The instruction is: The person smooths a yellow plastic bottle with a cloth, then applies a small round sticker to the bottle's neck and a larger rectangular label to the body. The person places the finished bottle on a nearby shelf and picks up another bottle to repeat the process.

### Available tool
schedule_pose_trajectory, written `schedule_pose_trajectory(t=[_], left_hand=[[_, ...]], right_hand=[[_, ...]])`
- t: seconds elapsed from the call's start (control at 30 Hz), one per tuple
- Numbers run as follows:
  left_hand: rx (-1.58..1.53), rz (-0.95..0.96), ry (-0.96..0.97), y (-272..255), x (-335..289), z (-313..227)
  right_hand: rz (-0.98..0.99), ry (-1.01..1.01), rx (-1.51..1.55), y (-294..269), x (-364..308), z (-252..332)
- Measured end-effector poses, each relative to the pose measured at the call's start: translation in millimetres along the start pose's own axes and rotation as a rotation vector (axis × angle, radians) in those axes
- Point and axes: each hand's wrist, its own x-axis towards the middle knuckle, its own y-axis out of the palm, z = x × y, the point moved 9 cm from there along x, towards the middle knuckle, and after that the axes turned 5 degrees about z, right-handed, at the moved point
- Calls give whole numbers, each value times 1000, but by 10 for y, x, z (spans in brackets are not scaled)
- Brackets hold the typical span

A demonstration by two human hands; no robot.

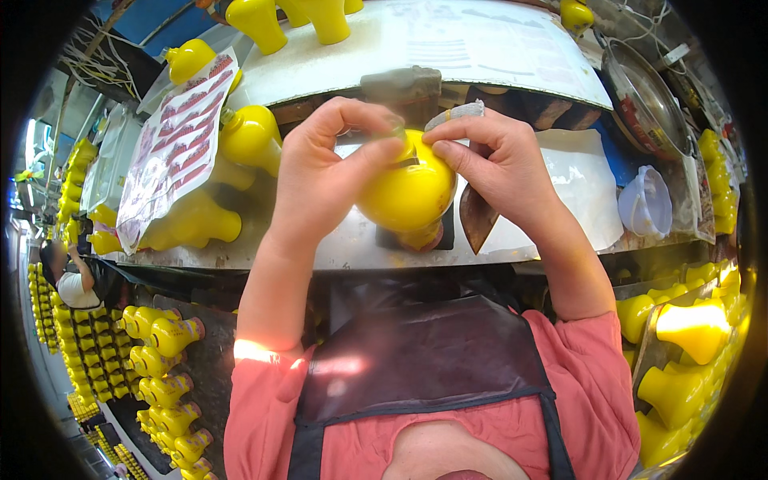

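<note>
I had the yellow vessel left of the white sheet, my left hand and right hand narrowed around its end; whether either gripped it, I couldn't tell. Uneven fingertip pressure, I judged, could roll its rounded body loose.

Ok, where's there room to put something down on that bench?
The white sheet looks bare between the right forearm and pale bowl. The white board behind has a bare patch just right of the standing yellow vases. The left is crowded with a red-patterned sheet and more vases; the middle has the left hand, right hand and a yellow vase.
</note>
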Motion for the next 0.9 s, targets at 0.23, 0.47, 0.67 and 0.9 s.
schedule_pose_trajectory(t=[0.23, 0.47, 0.67, 0.9], left_hand=[[-332, 68, 67, 27, 161, 209], [-492, 31, -49, 3, 271, 430], [-404, 77, -122, -30, 306, 471], [-189, 166, -105, -101, 318, 435]], right_hand=[[49, 3, 9, 6, 211, -35], [27, -222, -136, 40, 420, 81], [1, -307, -296, 34, 548, 100], [69, -239, -273, 81, 633, 26]])
